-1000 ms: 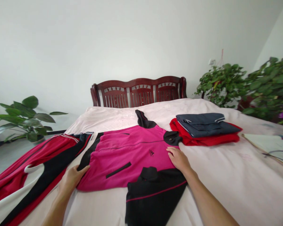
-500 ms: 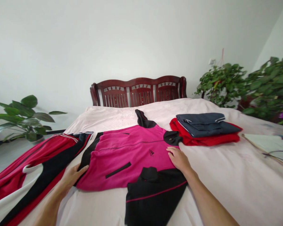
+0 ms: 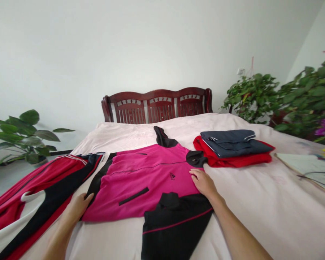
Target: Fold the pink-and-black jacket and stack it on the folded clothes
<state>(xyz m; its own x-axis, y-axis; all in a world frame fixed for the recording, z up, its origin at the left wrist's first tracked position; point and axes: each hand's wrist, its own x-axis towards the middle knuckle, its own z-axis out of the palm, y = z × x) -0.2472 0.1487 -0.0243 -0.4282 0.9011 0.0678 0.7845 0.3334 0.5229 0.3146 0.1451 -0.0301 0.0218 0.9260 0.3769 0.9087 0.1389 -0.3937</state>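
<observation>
A pink and black zip jacket [image 3: 151,177] lies spread front up on the bed, its collar toward the right. One black sleeve folds toward me over the near side; the other stretches to the far side. At the left, my left hand [image 3: 79,206] pinches the jacket's black hem, thumb on top and the other fingers mostly hidden. My right hand [image 3: 204,182] rests on the pink chest near the collar and shoulder, fingers stretched out flat on the cloth.
To the left lies a red, white and black tracksuit top [image 3: 43,191]. Folded navy clothing [image 3: 230,142] sits on folded red clothing [image 3: 241,160] at the right. A notebook [image 3: 303,166] with a dark cord is far right. Beyond are a wooden headboard [image 3: 157,106] and potted plants [image 3: 254,94].
My left hand has shifted slightly left and toward me, drawing the jacket's hem with it. My right hand stays in the same spot on the jacket. The view has turned slightly.
</observation>
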